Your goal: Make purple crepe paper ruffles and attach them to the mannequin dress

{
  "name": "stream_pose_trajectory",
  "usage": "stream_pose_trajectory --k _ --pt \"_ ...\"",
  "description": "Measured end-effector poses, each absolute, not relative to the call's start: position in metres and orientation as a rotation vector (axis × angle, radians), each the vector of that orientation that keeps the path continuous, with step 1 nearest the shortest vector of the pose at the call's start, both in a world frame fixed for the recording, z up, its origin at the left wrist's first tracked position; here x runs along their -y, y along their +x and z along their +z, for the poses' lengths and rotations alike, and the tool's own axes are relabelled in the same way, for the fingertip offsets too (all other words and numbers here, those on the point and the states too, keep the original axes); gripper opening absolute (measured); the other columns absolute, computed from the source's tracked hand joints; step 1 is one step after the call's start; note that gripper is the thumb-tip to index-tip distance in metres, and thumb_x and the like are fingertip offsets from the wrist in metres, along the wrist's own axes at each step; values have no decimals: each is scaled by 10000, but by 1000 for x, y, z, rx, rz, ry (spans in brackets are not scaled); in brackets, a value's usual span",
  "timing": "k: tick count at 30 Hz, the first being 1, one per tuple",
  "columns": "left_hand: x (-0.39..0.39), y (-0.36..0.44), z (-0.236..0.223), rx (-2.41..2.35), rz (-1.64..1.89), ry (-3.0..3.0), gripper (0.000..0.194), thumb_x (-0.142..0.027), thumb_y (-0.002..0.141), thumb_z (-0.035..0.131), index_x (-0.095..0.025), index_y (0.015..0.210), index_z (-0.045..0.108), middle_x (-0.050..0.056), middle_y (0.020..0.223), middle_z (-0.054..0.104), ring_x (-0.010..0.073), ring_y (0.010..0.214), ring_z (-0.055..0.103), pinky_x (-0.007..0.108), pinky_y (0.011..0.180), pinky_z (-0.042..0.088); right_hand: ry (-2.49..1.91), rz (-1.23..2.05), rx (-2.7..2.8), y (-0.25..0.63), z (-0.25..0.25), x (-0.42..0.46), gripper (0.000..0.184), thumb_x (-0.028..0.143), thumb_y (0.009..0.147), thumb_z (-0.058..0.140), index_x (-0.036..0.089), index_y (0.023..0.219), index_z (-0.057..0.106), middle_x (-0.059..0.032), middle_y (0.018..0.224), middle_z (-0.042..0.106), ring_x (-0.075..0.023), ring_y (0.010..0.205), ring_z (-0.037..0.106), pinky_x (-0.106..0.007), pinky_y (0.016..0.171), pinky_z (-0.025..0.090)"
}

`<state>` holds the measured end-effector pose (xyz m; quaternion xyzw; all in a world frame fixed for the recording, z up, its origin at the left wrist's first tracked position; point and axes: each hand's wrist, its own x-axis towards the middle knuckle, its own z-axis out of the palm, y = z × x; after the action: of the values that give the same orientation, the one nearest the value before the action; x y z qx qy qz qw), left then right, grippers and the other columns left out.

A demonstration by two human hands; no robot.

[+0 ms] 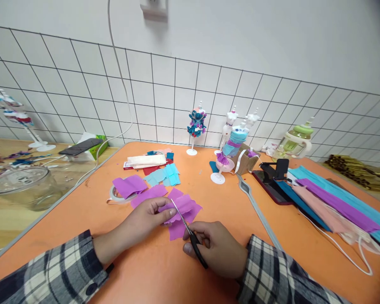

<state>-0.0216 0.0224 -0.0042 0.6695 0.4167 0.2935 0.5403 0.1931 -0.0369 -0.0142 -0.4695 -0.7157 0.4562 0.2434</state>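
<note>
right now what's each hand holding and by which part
The right hand holds scissors by the black handles; the left hand, a purple sheet by one edge.

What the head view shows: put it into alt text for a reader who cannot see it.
A person's left hand holds purple paper while the right hand holds black-handled scissors, blades across the paper. Light-blue pieces lie farther back on the orange tabletop, and small decorated dress forms stand near the wall.

Plaid sleeves (60, 270) — black, white, grey — dark cuff button (91, 289)
</note>
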Motion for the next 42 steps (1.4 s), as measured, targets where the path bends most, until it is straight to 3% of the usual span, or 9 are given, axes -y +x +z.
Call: stream_pose_trajectory --k 21,31,38,42 --pt "-20 -19 -3 -973 600 1683 279 -437 815 612 -176 715 613 -38 632 508 128 602 465 233 572 365 -1318 1246 1966 192 -15 38 104 291 789 667 205 818 617 84 545 390 -79 509 342 -202 478 240" --pt "-20 -20 -6 -868 569 1680 258 -389 866 574 -180 715 590 -15 687 605 141 648 529 247 629 396 -1303 1263 1964 193 -14 37 135 275 789 668 205 898 632 85 560 403 -75 509 336 -200 477 237" --pt "-21 -19 -4 -961 530 1722 292 -437 838 573 -179 704 552 -30 655 527 146 630 494 257 610 385 -1266 1360 1880 194 -16 36 119 294 814 640 192 871 618 76 559 415 -78 513 362 -198 480 266" --pt "-20 -19 -3 -945 548 1788 330 -450 899 491 -174 736 571 -16 680 559 156 666 539 264 635 432 -1189 1417 1847 193 -18 37 132 271 808 641 192 909 611 82 574 375 -71 505 321 -199 469 245"
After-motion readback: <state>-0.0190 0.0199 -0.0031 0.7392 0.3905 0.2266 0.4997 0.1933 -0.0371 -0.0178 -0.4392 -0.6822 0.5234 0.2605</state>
